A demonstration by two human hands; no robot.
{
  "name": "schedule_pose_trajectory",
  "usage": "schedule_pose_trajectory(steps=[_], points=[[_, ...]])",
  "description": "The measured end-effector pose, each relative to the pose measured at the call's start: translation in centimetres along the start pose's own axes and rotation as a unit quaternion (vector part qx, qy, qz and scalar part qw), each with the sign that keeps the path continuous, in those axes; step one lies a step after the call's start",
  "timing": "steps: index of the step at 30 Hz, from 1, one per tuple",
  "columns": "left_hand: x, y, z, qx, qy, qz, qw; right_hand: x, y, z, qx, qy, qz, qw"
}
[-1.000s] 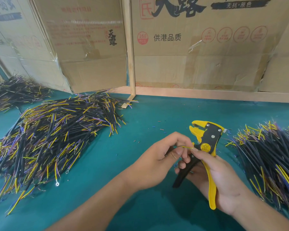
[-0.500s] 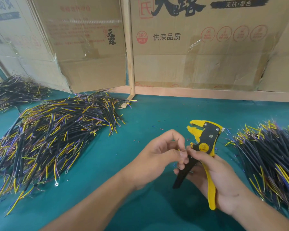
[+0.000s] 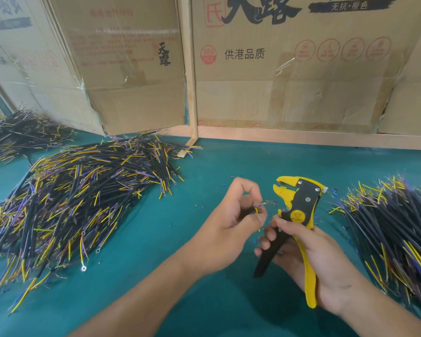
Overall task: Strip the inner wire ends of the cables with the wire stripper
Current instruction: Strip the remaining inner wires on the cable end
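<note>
Left hand (image 3: 225, 223) pinching cable (image 3: 256, 210), right hand (image 3: 319, 259) gripping wire stripper (image 3: 299, 210), green table (image 3: 156, 239)

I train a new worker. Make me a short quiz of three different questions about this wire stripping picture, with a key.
1. True or false: the right hand holds the stripper.
2. Multiple choice: where is the cable being worked on?
A. In the stripper's mouth
B. Pinched in the left hand, apart from the stripper
C. Lying on the table
3. Fill the gap: the bigger cable pile lies on the person's ____ side.

Key: 1 true; 2 B; 3 left
</note>
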State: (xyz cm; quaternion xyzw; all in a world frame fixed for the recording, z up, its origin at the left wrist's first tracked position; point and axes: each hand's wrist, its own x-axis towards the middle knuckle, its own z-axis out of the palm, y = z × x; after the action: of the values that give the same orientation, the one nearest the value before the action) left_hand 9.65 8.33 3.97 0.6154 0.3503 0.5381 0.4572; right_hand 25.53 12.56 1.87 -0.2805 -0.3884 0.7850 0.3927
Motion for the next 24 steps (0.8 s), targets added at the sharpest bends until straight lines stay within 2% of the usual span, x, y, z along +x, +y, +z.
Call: schedule_pose_trajectory(steps=[7,13,20,24], points=[[-0.1,0.2,-0.7,0.116,0.03,0.015,0.993,-0.3,-0.1,0.2,0.006,-0.009,0.013,1.0],[0.1,0.0,-0.9,0.17,0.05,0.042,0.983,-0.3,-0.2,0.2,0.005,-0.013,0.013,1.0],[0.1,0.5,-2.8,0.361,0.094,0.11,0.921,-0.3,-1.3,-0.1,-0.001,-0.051,0.016,0.999],[0.0,0.8,-3.3,0.381,0.104,0.125,0.91,-0.5,-1.5,-0.4,-0.015,-0.097,0.028,0.995]])
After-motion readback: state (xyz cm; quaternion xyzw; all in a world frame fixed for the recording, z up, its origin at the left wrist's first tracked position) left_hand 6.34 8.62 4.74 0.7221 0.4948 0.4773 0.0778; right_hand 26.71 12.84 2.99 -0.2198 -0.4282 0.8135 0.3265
